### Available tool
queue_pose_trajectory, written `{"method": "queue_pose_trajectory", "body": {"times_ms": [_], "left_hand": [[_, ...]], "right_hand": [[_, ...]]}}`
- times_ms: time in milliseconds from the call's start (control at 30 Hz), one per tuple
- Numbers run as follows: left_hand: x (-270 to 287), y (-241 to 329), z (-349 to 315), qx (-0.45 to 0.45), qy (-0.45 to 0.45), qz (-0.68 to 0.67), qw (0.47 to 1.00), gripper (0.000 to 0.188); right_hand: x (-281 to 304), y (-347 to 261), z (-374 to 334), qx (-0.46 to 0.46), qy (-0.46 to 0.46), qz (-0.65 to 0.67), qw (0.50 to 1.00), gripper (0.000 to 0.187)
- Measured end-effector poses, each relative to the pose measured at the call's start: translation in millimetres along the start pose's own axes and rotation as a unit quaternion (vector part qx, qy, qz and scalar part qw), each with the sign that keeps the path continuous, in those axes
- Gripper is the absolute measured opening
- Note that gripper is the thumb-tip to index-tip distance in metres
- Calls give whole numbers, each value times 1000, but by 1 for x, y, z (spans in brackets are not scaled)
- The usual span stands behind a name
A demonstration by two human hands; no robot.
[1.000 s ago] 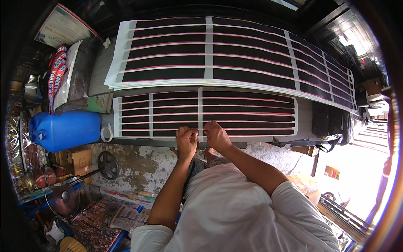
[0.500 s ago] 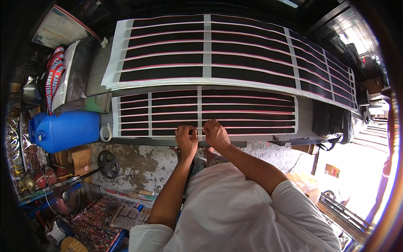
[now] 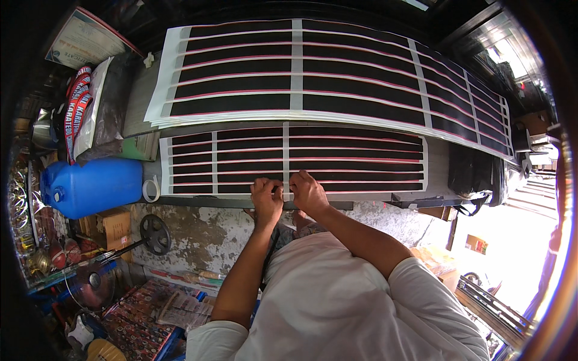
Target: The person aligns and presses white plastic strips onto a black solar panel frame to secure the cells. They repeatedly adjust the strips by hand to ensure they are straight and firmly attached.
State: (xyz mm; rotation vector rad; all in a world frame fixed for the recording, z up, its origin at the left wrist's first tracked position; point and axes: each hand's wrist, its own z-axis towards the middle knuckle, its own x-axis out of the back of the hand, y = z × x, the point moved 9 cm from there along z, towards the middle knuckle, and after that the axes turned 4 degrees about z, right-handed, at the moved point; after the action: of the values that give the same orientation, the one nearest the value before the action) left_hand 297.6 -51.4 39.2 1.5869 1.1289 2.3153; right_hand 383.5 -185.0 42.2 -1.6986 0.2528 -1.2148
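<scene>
A smaller sheet (image 3: 355, 152) printed with long black panels, white and pink lines and pale cross bands lies flat on the grey tabletop (image 3: 438, 168). At its near edge, either side of a pale cross band, are my two hands. My left hand (image 3: 267, 197) has thumb and fingers bent together. Close beside it, my right hand (image 3: 308, 191) is also closed in a pinch. Whatever sits in the fingertips is too small and covered to make out. Beyond them lies a larger stack of sheets (image 3: 355, 78) with similar black panels.
To the left stand a blue jerrycan (image 3: 93, 186) and a white tape roll (image 3: 152, 189). Behind them are red lettered straps (image 3: 77, 111) and a plastic-wrapped bundle (image 3: 105, 117). A black handwheel (image 3: 155, 235) is below the table. A black bag (image 3: 475, 174) rests at the right end.
My right hand has shifted very slightly left, toward my left hand. Both hands stay pinched at the near edge, and the sheets lie as before.
</scene>
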Motion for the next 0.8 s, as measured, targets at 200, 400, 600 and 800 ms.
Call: {"method": "queue_pose_trajectory", "body": {"times_ms": [200,400,600,800], "left_hand": [[2,2,1,9,-8,-12,1000,12],[2,2,1,-1,-14,-10,1000,12],[3,5,0,7,-22,-9,1000,15],[5,-4,-1,40,-19,-46,998,25]], "right_hand": [[0,1,0,4,-6,-4,1000,10],[1,-1,1,7,-14,-7,1000,11],[3,-2,1,1,-16,7,1000,12],[12,-12,-3,41,-21,-4,999,16]]}}
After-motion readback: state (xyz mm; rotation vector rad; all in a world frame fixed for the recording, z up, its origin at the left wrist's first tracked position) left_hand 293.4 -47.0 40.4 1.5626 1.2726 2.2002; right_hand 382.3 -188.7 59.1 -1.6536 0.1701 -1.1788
